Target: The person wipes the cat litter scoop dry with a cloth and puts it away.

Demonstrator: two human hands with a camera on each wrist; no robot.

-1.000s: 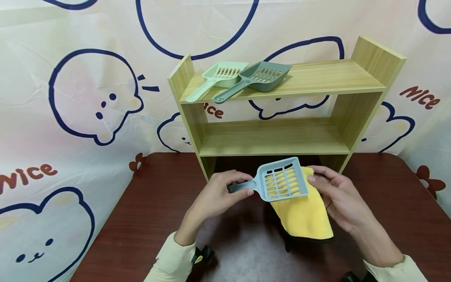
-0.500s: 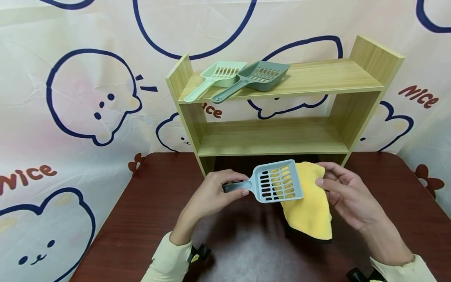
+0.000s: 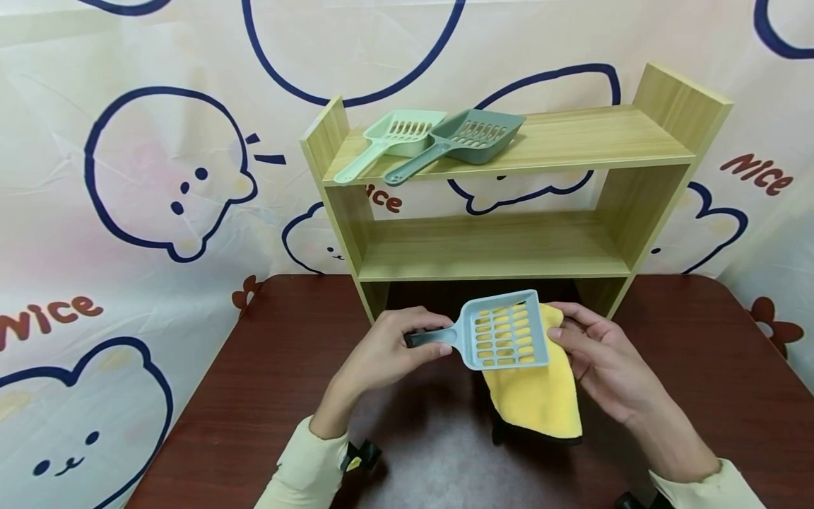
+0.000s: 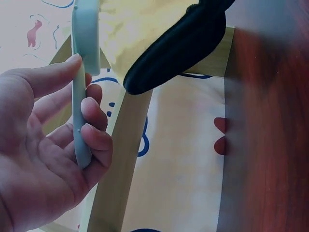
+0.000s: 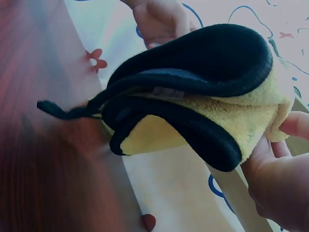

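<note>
My left hand (image 3: 388, 353) grips the handle of a light blue slotted litter scoop (image 3: 469, 332); in the left wrist view the fingers (image 4: 94, 113) curl round that handle (image 4: 79, 116). A yellow cloth (image 3: 540, 396) with black edging hangs behind the scoop's pan, and yellow shows through the slots. At its upper right corner, my right hand (image 3: 613, 360) pinches the cloth between thumb and fingers. In the right wrist view the cloth (image 5: 251, 121) falls in folds, with a black loop trailing to the left. The scoop's far face is hidden in the head view.
Behind the hands stands a wooden shelf unit (image 3: 496, 265) on a dark red-brown table (image 3: 254, 396). A pale green scoop (image 3: 394, 134) and a dark green scoop (image 3: 473, 138) lie on its top shelf, handles overhanging the front edge. A printed backdrop (image 3: 191, 304) hangs behind.
The right hand moved right with the cloth, uncovering the left slots from behind, then came back left behind the scoop. The left hand with the scoop shifted slightly left and stays nearly still.
</note>
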